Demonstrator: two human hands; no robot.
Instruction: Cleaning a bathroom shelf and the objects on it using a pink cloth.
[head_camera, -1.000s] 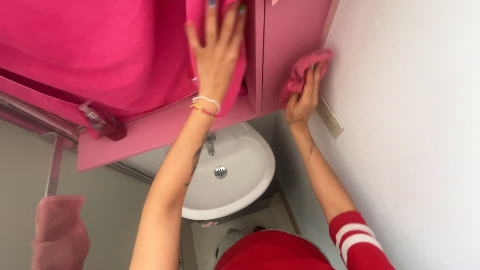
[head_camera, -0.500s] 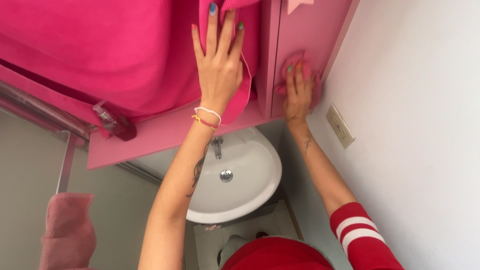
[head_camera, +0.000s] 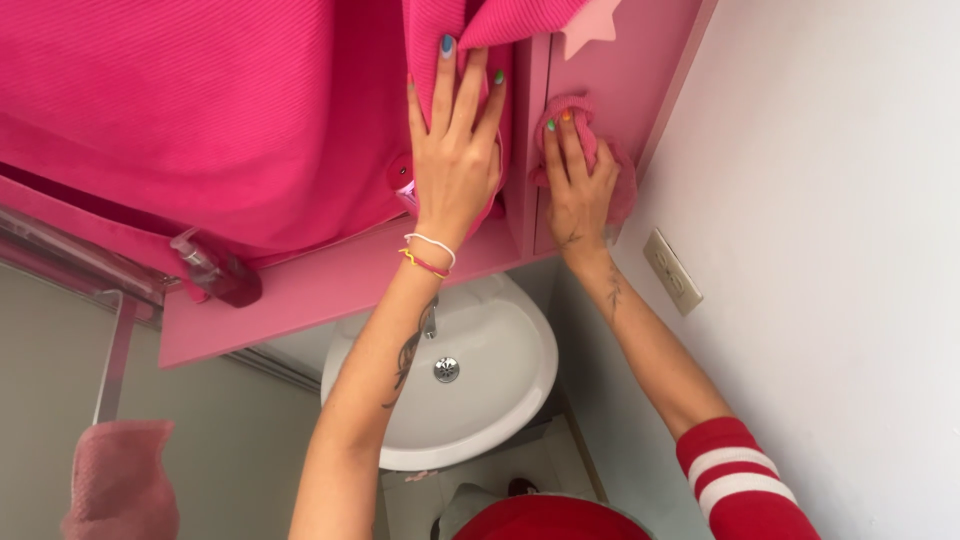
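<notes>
A small pink cloth (head_camera: 600, 150) was pressed flat against the pink cabinet door (head_camera: 625, 70) by the right hand (head_camera: 575, 190); its fingers (head_camera: 572, 145) were laid close together over the cloth, which bunched out beyond the fingertips and along the side towards the wall. The left hand (head_camera: 455, 165) was spread flat, fingers slightly fanned, on a large bright pink towel (head_camera: 200, 110) hanging just beside the door. A pink shelf (head_camera: 300, 290) was seen below the towel, a spray bottle (head_camera: 215, 270) on it. A white basin (head_camera: 460, 375) was mounted beneath, and a socket (head_camera: 672, 272) was set in the white wall (head_camera: 840, 250).
</notes>
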